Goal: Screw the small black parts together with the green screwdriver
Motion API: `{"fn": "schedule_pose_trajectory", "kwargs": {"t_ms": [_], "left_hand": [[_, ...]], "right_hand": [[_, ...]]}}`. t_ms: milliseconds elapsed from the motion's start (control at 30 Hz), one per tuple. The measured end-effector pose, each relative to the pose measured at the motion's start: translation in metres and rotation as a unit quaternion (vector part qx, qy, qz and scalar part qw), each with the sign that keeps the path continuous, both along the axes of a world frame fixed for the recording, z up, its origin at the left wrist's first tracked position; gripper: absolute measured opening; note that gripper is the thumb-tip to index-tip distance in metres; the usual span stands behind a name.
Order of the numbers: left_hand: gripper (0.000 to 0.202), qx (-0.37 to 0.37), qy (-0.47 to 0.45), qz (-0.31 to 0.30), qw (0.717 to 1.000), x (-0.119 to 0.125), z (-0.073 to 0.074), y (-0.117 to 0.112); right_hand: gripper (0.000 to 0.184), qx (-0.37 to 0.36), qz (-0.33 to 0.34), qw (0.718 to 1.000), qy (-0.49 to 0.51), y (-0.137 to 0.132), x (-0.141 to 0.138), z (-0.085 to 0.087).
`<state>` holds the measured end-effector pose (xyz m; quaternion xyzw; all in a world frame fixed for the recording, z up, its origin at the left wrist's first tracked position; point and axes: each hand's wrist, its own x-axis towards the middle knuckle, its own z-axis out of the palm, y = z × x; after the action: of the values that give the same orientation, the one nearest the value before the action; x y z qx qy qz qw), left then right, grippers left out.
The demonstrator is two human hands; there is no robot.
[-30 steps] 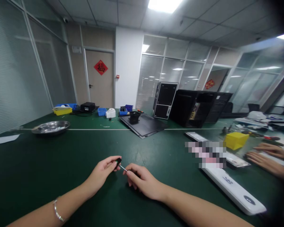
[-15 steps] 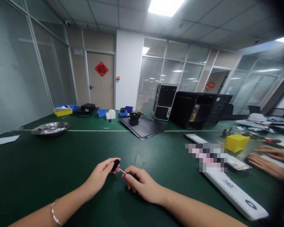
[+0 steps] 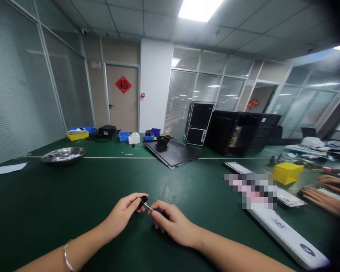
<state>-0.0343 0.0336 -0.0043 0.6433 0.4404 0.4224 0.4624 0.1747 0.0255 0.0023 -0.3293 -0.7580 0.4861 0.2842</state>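
My left hand (image 3: 121,215) pinches a small black-handled tool (image 3: 143,202) between its fingertips above the green table. A thin metal shaft (image 3: 149,207) runs from the handle to the right, its tip almost at the fingers of my right hand (image 3: 172,221). That hand's fingers are curled, resting low over the tabletop. A dark patch under them could be a small part or shadow; I cannot tell which.
A co-worker's two hands rest at the right edge near a long white board and a yellow box. A steel dish, black panel, computer cases and blue bins stand farther off on the green table.
The black tool and my left hand have shifted slightly right, closer to my right hand. The whole room has shifted slightly in view, with the co-worker's hands nearer the right edge.
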Motion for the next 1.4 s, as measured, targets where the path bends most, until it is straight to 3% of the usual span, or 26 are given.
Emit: {"fn": "schedule_pose_trajectory", "kwargs": {"t_ms": [700,1167,1400], "left_hand": [[0.041,0.002,-0.007,-0.005,1.0,-0.001,-0.004,0.001],[0.028,0.057,-0.011,-0.037,0.998,-0.002,0.0,0.002],[0.034,0.073,0.023,-0.032,0.997,-0.004,-0.001,0.0]], "right_hand": [[0.044,0.022,0.005,1.0,0.002,0.001,0.0,-0.002],[0.042,0.023,-0.001,1.0,-0.005,0.003,0.001,-0.007],[0.042,0.026,0.0,1.0,0.002,0.005,0.001,-0.01]]}}
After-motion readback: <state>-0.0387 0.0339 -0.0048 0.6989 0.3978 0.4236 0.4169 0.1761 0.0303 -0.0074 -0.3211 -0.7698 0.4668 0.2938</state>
